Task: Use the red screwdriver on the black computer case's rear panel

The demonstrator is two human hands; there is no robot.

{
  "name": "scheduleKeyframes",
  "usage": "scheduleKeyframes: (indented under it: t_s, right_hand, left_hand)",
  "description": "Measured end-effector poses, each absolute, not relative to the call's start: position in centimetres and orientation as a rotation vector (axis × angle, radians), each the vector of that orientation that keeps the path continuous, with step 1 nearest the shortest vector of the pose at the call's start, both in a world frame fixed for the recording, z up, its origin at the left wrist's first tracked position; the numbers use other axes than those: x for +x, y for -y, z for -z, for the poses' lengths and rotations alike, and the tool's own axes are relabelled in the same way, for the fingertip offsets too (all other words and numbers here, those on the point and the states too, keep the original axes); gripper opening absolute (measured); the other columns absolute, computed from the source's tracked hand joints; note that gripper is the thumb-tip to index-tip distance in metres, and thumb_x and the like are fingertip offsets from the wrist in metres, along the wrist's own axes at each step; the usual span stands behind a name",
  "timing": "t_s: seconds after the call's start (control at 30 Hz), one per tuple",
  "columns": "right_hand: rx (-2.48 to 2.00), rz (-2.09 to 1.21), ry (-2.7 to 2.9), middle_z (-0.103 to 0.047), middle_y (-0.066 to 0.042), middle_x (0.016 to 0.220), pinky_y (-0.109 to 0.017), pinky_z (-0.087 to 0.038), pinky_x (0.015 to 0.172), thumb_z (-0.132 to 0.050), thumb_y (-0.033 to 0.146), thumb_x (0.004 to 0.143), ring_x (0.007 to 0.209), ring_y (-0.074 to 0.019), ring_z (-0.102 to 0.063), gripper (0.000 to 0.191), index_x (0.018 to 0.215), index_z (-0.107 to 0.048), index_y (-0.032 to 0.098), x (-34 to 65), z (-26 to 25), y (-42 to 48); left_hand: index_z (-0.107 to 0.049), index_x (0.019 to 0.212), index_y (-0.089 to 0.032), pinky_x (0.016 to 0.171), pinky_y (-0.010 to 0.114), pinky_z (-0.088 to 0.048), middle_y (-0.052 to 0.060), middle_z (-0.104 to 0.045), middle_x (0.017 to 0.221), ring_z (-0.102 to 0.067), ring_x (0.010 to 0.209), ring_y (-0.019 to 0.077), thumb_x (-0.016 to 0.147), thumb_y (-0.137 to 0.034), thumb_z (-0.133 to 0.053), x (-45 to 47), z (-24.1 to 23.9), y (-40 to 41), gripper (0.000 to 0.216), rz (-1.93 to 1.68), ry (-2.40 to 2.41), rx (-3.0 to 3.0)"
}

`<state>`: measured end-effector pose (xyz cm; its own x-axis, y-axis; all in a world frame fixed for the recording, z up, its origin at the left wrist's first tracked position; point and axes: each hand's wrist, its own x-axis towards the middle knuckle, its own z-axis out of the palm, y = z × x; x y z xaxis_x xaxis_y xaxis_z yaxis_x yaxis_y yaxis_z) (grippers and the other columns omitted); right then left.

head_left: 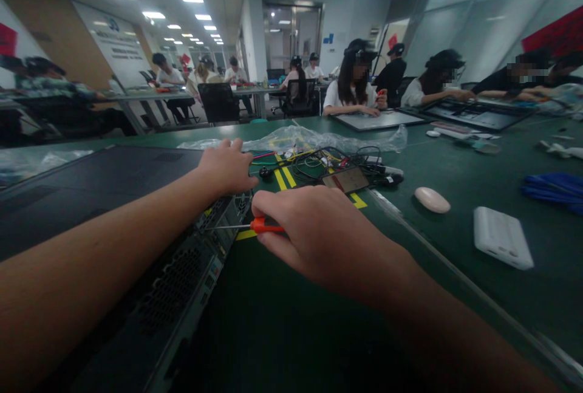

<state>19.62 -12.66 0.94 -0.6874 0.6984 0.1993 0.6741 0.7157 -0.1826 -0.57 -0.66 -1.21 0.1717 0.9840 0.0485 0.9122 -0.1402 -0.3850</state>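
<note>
A black computer case [113, 198] lies on its side on the green table [282, 320], its rear panel with vents and ports facing right. My left hand [226, 167] rests on the case's far top corner, fingers curled over the edge. My right hand [314, 232] is closed round an orange-handled screwdriver [264, 226]. Its thin metal shaft points left and its tip touches the case's rear panel.
Past the case lie tangled cables [319, 162], a phone [346, 179] and a clear plastic bag [319, 138]. A pink oval object [432, 199], a white box [501, 237] and blue cloth [553, 189] lie to the right. Several seated people work at the far end and at other tables.
</note>
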Motion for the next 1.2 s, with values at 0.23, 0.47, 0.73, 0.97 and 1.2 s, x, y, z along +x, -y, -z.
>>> scheduleKeyframes:
  t_s: [0.23,0.47,0.73,0.97,1.2]
  right_hand:
    - [-1.105,-0.181,2.66,-0.083,-0.004,0.101,-0.035,-0.031,0.068,-0.065,0.033,0.109,0.083,-0.0198,-0.066,0.016,0.101,-0.073,0.022,19.64,-1.33,12.76]
    - [-1.11,-0.214,2.654,-0.085,-0.006,0.105,-0.036,-0.033,0.07,-0.068,0.035,0.107,0.09,-0.0229,-0.072,0.016,0.106,-0.075,0.021,19.71,-1.36,12.95]
    - [-1.062,-0.137,2.645,-0.083,-0.004,0.1,-0.034,-0.031,0.066,-0.066,0.023,0.105,0.085,-0.0219,-0.071,0.006,0.11,-0.07,0.022,19.85,-1.2,12.65]
    - [-1.091,-0.155,2.655,-0.083,-0.004,0.101,-0.034,-0.03,0.066,-0.065,0.025,0.106,0.085,-0.0213,-0.07,0.007,0.109,-0.07,0.022,19.69,-1.18,12.57]
    - [-1.098,-0.158,2.657,-0.082,-0.003,0.098,-0.034,-0.029,0.066,-0.066,0.029,0.106,0.082,-0.0204,-0.069,0.009,0.11,-0.072,0.022,19.85,-1.31,12.61]
  left_hand:
    - [-0.075,0.15,-0.018,0.107,0.056,-0.061,0.027,-0.063,0.156,-0.06,0.146,0.0461,0.101,-0.059,-0.054,-0.74,1.3,0.51,0.068,-0.291,1.8,-2.142]
    - [-0.076,0.15,-0.024,0.108,0.056,-0.06,0.024,-0.064,0.158,-0.058,0.147,0.046,0.1,-0.059,-0.056,-0.73,1.21,0.55,0.064,-0.269,1.824,-2.142]
    - [-0.076,0.149,-0.018,0.106,0.057,-0.06,0.028,-0.063,0.156,-0.058,0.148,0.048,0.101,-0.058,-0.055,-0.75,1.35,0.46,0.066,-0.274,1.81,-2.149]
    - [-0.076,0.149,-0.019,0.108,0.056,-0.059,0.027,-0.063,0.157,-0.059,0.146,0.0466,0.101,-0.056,-0.056,-0.68,1.19,0.61,0.064,-0.277,1.812,-2.155]
    - [-0.076,0.149,-0.018,0.107,0.056,-0.06,0.028,-0.063,0.155,-0.059,0.147,0.0466,0.101,-0.057,-0.056,-0.72,1.24,0.54,0.065,-0.28,1.808,-2.154]
